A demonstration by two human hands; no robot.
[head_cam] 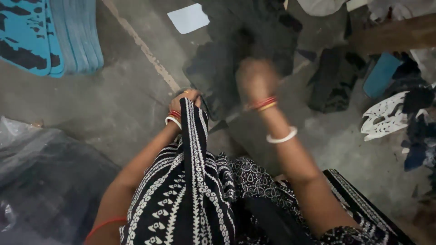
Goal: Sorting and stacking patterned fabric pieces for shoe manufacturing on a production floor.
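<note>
Blue sheets [68,36] stacked (left), white cutout [386,115] right.

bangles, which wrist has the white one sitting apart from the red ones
The right wrist: its white bangle sits apart, further up the forearm than the red bangles. On the left wrist they touch.

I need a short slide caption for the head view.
Left hand low near dark fabric on grey concrete floor; blurred right hand raised.

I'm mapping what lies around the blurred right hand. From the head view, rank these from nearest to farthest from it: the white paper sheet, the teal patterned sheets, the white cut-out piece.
Measured from the right hand:
1. White paper sheet, on the floor up and to the left.
2. White cut-out piece, on the floor off to the right.
3. Teal patterned sheets, stacked in the far top-left corner.
</note>
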